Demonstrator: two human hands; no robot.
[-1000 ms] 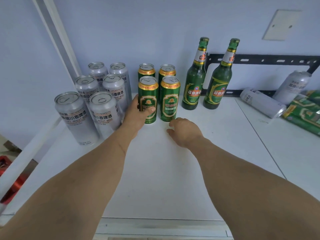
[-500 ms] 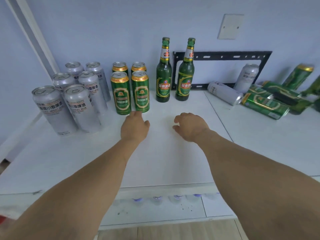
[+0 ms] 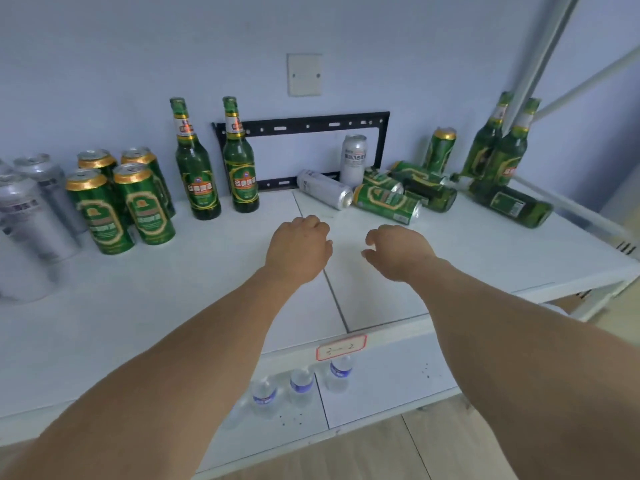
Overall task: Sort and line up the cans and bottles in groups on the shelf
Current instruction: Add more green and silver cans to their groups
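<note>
Left of the wall bracket [image 3: 301, 124], silver cans [image 3: 33, 216], green cans [image 3: 121, 202] and two upright bottles [image 3: 216, 161] stand grouped, apparently sorted. The left hand [image 3: 298, 249] and right hand [image 3: 398, 252] hover below the bracket, loosely curled and holding nothing. Right of it lies a jumble of cans and bottles [image 3: 415, 188], seemingly awaiting sorting. The white shelf [image 3: 173, 299] backs onto a pale blue wall [image 3: 138, 46].
</note>
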